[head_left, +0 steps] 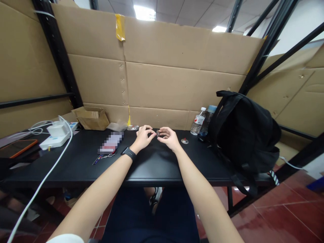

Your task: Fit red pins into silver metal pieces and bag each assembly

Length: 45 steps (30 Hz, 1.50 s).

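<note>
Black desk [76,162], both hands pinched on one small dark part [158,133] near its back edge.
Curled left hand [143,137] and right hand [169,137] held it by fingertips only; a slip would likely have dropped it, rolling toward the metal disc [184,140] or bottles [198,122].

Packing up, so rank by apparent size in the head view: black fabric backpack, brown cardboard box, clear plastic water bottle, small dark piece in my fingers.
Largest first:
black fabric backpack
brown cardboard box
clear plastic water bottle
small dark piece
</note>
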Each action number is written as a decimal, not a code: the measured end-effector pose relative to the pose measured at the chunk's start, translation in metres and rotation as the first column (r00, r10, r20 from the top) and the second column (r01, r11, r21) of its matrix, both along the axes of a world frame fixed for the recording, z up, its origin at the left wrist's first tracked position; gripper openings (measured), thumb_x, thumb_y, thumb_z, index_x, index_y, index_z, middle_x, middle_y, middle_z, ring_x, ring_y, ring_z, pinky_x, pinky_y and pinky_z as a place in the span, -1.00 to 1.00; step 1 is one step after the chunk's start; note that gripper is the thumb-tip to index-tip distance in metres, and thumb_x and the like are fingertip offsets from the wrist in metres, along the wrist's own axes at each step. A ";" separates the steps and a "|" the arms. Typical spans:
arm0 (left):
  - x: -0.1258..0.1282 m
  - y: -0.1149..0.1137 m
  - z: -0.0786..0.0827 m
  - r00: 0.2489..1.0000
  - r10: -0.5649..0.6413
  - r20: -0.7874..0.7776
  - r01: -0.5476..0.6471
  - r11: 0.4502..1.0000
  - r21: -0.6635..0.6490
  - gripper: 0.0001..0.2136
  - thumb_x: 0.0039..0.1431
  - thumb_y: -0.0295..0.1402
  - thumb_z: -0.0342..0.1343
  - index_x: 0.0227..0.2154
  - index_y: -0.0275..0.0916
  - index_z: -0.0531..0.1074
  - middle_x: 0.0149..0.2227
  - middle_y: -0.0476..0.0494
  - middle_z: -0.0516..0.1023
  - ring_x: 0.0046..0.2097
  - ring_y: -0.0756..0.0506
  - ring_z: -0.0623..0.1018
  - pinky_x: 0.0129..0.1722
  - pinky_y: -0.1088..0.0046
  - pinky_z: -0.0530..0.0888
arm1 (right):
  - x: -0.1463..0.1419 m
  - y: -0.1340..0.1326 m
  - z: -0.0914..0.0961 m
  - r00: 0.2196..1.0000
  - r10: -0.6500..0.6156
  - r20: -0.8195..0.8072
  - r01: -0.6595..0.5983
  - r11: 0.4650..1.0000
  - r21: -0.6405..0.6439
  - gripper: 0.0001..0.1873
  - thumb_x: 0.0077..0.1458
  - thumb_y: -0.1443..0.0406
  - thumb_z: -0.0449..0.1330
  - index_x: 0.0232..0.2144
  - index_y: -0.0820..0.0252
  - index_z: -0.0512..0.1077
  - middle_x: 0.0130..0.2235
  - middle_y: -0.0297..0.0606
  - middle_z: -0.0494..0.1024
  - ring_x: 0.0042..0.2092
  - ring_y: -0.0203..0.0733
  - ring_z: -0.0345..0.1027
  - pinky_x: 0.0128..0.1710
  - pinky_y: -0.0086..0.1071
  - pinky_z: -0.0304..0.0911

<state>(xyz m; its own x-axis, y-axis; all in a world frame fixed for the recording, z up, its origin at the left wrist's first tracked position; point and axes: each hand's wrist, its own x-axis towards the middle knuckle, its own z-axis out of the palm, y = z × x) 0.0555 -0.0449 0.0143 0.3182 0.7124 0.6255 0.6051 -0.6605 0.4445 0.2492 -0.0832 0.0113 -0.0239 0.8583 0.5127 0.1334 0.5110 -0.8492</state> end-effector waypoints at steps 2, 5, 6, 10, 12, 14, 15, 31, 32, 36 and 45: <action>0.001 0.001 -0.001 1.000 -0.019 0.003 0.019 1.000 0.005 -0.84 0.29 -0.19 0.17 -0.29 -0.08 0.61 0.05 -0.13 0.47 0.13 -0.25 0.35 0.08 0.11 0.30 | -0.005 -0.003 0.001 1.000 0.023 -0.009 -0.023 1.000 -0.011 -0.42 -0.21 0.22 0.47 -0.09 0.09 0.42 -0.06 -0.16 0.60 -0.09 -0.12 0.55 -0.22 -0.36 0.41; 0.002 0.001 -0.003 0.999 -0.031 0.010 0.031 0.999 0.009 -0.84 0.29 -0.20 0.16 -0.31 -0.09 0.60 0.04 -0.13 0.48 0.12 -0.24 0.36 0.09 0.11 0.30 | -0.007 -0.005 0.002 0.999 0.041 -0.021 -0.041 0.999 -0.028 -0.44 -0.21 0.22 0.47 -0.11 0.10 0.43 -0.05 -0.16 0.60 -0.08 -0.10 0.56 -0.19 -0.34 0.43; 0.002 0.001 -0.003 0.999 -0.033 0.014 0.033 0.999 0.008 -0.84 0.28 -0.20 0.17 -0.31 -0.10 0.60 0.04 -0.13 0.48 0.12 -0.24 0.36 0.09 0.11 0.30 | -0.007 -0.005 0.002 0.999 0.042 -0.025 -0.043 0.999 -0.033 -0.44 -0.22 0.23 0.48 -0.12 0.10 0.43 -0.05 -0.16 0.60 -0.08 -0.10 0.56 -0.18 -0.33 0.44; 0.002 0.000 -0.002 0.999 -0.037 0.025 0.037 0.999 0.009 -0.85 0.28 -0.22 0.16 -0.31 -0.11 0.60 0.03 -0.13 0.47 0.11 -0.23 0.37 0.09 0.11 0.30 | -0.006 -0.005 0.002 0.997 0.061 -0.038 -0.063 0.997 -0.044 -0.44 -0.24 0.24 0.50 -0.14 0.11 0.44 -0.05 -0.17 0.61 -0.10 -0.12 0.57 -0.19 -0.34 0.45; 0.002 -0.002 -0.001 0.999 -0.037 0.018 0.037 0.999 0.010 -0.84 0.29 -0.22 0.15 -0.30 -0.10 0.60 0.03 -0.13 0.47 0.12 -0.24 0.36 0.09 0.10 0.30 | -0.006 -0.005 0.002 0.996 0.069 -0.050 -0.072 0.996 -0.049 -0.45 -0.24 0.24 0.50 -0.15 0.12 0.45 -0.05 -0.17 0.61 -0.11 -0.12 0.58 -0.19 -0.34 0.46; 0.002 -0.004 0.001 0.999 -0.033 0.003 0.033 0.999 0.021 -0.84 0.29 -0.23 0.15 -0.30 -0.10 0.60 0.03 -0.14 0.47 0.12 -0.24 0.36 0.08 0.10 0.30 | -0.007 -0.005 0.001 0.996 0.069 -0.059 -0.072 0.996 -0.055 -0.46 -0.25 0.24 0.51 -0.16 0.13 0.46 -0.05 -0.17 0.62 -0.11 -0.11 0.59 -0.17 -0.31 0.47; 0.002 -0.005 0.001 1.000 -0.030 -0.005 0.030 0.999 0.033 -0.84 0.29 -0.23 0.15 -0.31 -0.11 0.60 0.03 -0.14 0.47 0.11 -0.24 0.35 0.08 0.10 0.30 | -0.007 -0.004 0.000 0.996 0.065 -0.058 -0.068 0.996 -0.056 -0.47 -0.24 0.24 0.51 -0.17 0.14 0.47 -0.05 -0.17 0.62 -0.12 -0.11 0.59 -0.15 -0.30 0.48; 0.001 -0.011 0.007 0.996 -0.039 -0.077 0.050 0.988 0.148 -0.85 0.29 -0.29 0.15 -0.32 -0.10 0.62 0.02 -0.17 0.47 0.13 -0.26 0.32 0.11 0.08 0.27 | -0.003 -0.001 -0.004 0.997 0.069 -0.032 -0.072 0.990 -0.119 -0.53 -0.19 0.09 0.50 -0.27 0.16 0.49 -0.19 -0.19 0.67 -0.22 -0.12 0.59 -0.10 -0.23 0.48; 0.002 -0.011 0.007 0.996 -0.036 -0.076 0.047 0.988 0.148 -0.85 0.29 -0.29 0.15 -0.32 -0.10 0.62 0.02 -0.17 0.47 0.13 -0.26 0.32 0.10 0.08 0.27 | -0.002 -0.001 -0.003 0.998 0.067 -0.018 -0.069 0.990 -0.126 -0.55 -0.16 0.07 0.48 -0.28 0.16 0.49 -0.21 -0.21 0.67 -0.22 -0.13 0.59 -0.14 -0.26 0.47; 0.004 -0.014 0.008 0.997 -0.025 -0.068 0.035 0.988 0.148 -0.86 0.29 -0.28 0.16 -0.30 -0.11 0.62 0.01 -0.18 0.48 0.12 -0.26 0.34 0.09 0.09 0.27 | 0.004 0.000 -0.001 0.996 0.045 0.077 -0.034 0.990 -0.139 -0.62 0.02 -0.01 0.35 -0.30 0.17 0.53 -0.28 -0.23 0.64 -0.25 -0.16 0.54 -0.35 -0.39 0.38; 0.003 -0.014 0.007 0.995 -0.063 -0.074 0.071 0.992 0.101 -0.82 0.33 -0.22 0.11 -0.27 -0.10 0.60 0.01 -0.15 0.48 0.08 -0.23 0.38 0.07 0.15 0.29 | 0.008 0.007 -0.008 0.955 -0.025 0.297 0.034 0.999 -0.024 -0.71 0.15 0.06 0.22 -0.32 0.16 0.51 -0.18 -0.23 0.58 -0.20 -0.18 0.42 -0.23 -0.35 0.37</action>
<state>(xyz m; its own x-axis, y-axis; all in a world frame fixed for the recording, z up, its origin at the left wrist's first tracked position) 0.0588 -0.0586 0.0208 0.4090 0.6205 0.6691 0.5852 -0.7410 0.3294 0.2574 -0.0757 0.0033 -0.1455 0.8749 0.4619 0.3957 0.4794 -0.7834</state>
